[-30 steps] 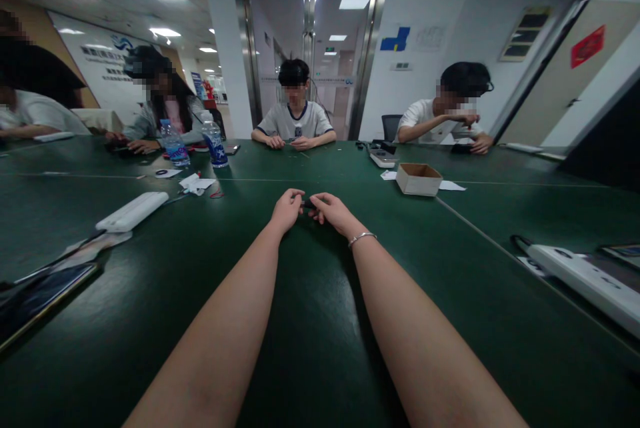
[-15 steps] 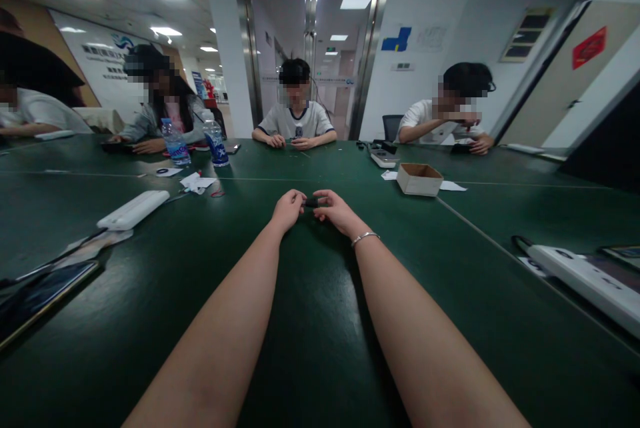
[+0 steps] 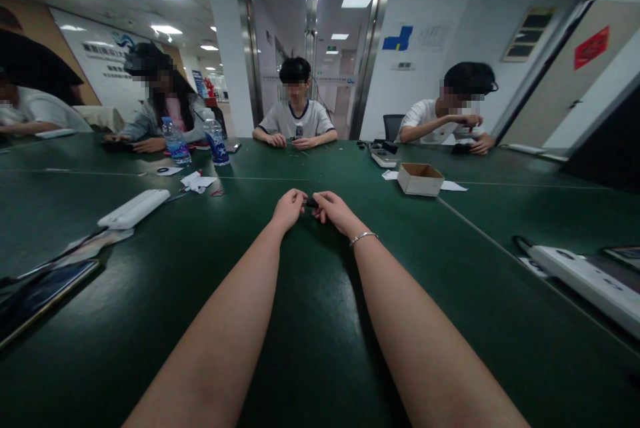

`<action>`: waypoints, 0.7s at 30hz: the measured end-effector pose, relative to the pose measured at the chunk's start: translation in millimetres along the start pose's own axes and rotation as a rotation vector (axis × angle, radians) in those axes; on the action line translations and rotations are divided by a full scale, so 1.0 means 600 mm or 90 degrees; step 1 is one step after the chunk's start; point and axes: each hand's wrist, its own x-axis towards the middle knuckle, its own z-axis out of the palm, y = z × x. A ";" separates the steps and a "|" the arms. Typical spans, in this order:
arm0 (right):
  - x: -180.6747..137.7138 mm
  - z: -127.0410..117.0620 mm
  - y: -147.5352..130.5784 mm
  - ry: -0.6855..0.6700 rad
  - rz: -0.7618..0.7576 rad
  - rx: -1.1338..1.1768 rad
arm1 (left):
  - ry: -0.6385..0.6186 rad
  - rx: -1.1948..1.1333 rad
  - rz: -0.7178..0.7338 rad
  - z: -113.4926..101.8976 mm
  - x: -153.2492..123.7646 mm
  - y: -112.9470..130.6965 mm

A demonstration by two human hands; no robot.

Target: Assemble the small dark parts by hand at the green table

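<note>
Both my arms stretch forward over a dark green table [image 3: 310, 321]. My left hand [image 3: 288, 209] and my right hand [image 3: 336, 211] meet at arm's length with fingers curled. Between them they pinch a small black object [image 3: 311, 202], too small to name. A thin silver bracelet [image 3: 363, 237] circles my right wrist.
A white power strip [image 3: 133, 208] and a tablet [image 3: 37, 295] lie at left, another white power strip [image 3: 585, 280] at right. A small cardboard box [image 3: 419, 179] sits ahead right, two water bottles [image 3: 216, 141] ahead left. Several people sit round the table's far side.
The hands have stayed together on the small black object, with only slight finger shifts. The view has nudged a little.
</note>
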 end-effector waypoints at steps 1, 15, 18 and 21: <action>0.000 0.000 0.000 0.003 -0.005 -0.006 | -0.003 0.002 -0.001 0.000 0.000 0.000; 0.003 -0.002 0.003 -0.007 -0.021 0.028 | 0.000 0.010 -0.009 -0.001 -0.001 0.001; 0.005 -0.002 0.006 0.002 -0.004 0.016 | -0.001 0.006 -0.005 -0.001 -0.001 0.000; 0.004 -0.003 0.007 -0.014 -0.023 0.001 | -0.012 0.017 0.001 -0.001 -0.001 -0.003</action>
